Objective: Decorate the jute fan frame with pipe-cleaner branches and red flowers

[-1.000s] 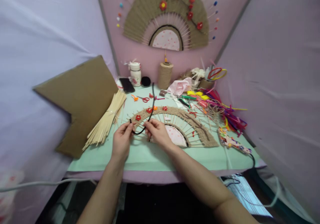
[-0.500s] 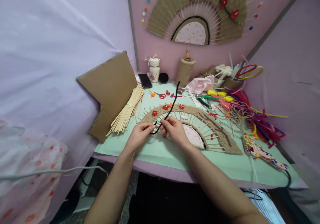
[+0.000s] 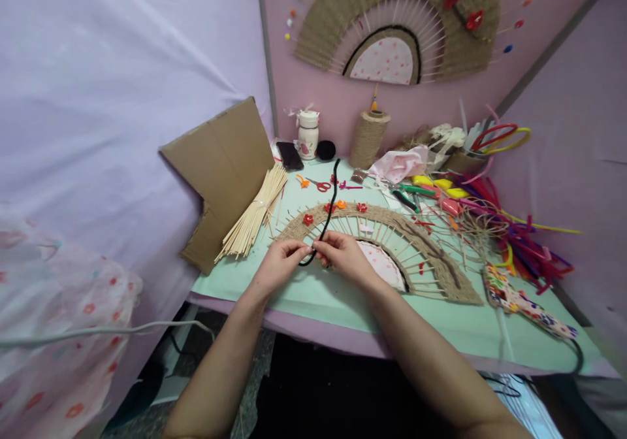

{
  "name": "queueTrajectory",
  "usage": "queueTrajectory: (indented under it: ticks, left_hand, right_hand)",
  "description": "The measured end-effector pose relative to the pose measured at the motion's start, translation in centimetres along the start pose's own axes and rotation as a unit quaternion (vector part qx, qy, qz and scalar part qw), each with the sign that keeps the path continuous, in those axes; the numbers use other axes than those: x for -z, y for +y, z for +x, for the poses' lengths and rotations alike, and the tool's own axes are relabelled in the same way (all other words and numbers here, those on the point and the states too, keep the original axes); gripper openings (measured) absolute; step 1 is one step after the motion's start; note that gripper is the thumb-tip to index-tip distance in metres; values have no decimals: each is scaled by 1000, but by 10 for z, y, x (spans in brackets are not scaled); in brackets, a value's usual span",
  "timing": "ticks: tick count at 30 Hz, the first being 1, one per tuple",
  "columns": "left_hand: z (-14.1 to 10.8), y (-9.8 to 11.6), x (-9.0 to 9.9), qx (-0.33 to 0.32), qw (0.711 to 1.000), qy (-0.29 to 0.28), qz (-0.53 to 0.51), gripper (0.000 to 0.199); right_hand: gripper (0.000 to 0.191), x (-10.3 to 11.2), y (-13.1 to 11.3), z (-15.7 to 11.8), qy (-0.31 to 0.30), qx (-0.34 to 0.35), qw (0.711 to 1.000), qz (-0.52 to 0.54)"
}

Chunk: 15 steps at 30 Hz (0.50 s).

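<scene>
A black pipe cleaner [image 3: 332, 204] is pinched between my two hands, its long free end rising above them and a small loop hanging below. My left hand [image 3: 283, 262] is closed on the bent end, thumb and index finger together. Touching fingertips with it, my right hand [image 3: 345, 256] pinches the same pipe cleaner near the bend. Beneath and behind the hands lies a half-round fan [image 3: 443, 272] of twine woven over thin sticks, with red flowers [image 3: 362, 208] on its upper band and a dotted cloth centre [image 3: 382, 266], partly hidden by my right hand.
Left of the fan lie a bundle of sticks [image 3: 255, 213] and a cardboard sheet [image 3: 223, 164]. Behind stand a bottle [image 3: 308, 135], a twine spool [image 3: 369, 140] and red scissors [image 3: 322, 186]. Coloured pipe cleaners [image 3: 529, 249] and a patterned glue gun [image 3: 526, 308] are at right.
My hands have come together, fingertips now meeting at the pipe cleaner's bend. Its free end stands more upright. The whole view has shifted slightly.
</scene>
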<state>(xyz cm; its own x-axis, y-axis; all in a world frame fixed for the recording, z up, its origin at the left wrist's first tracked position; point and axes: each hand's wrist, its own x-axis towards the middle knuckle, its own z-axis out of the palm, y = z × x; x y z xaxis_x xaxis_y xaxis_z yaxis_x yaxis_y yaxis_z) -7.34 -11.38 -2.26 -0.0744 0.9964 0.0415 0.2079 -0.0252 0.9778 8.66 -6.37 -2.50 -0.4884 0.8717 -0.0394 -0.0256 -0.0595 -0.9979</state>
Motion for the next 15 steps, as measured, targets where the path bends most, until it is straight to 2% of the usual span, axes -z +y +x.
queueTrajectory:
  ticks: [4,7,9,11,13,15]
  left_hand:
    - [-7,-2,-3,-9,996,75,-52,31]
    - [-15,-5,-8,-67,985,155,-30,49]
    - [-19,-8,-11,-128,972,196,34,42]
    - [-21,-9,-12,-184,952,224,100,25]
    - [-21,-11,-11,-227,932,242,143,14]
    - [-20,-12,-10,-263,917,249,166,11]
  right_hand:
    - [33,-4,1,2,70,34,997,-9]
    - [35,-10,0,4,125,45,991,13]
    - [36,-13,-2,6,135,43,989,34]
    - [37,-16,-3,6,133,36,989,52]
    - [38,-18,-3,6,129,26,989,64]
    - [38,-19,-3,6,125,16,989,74]
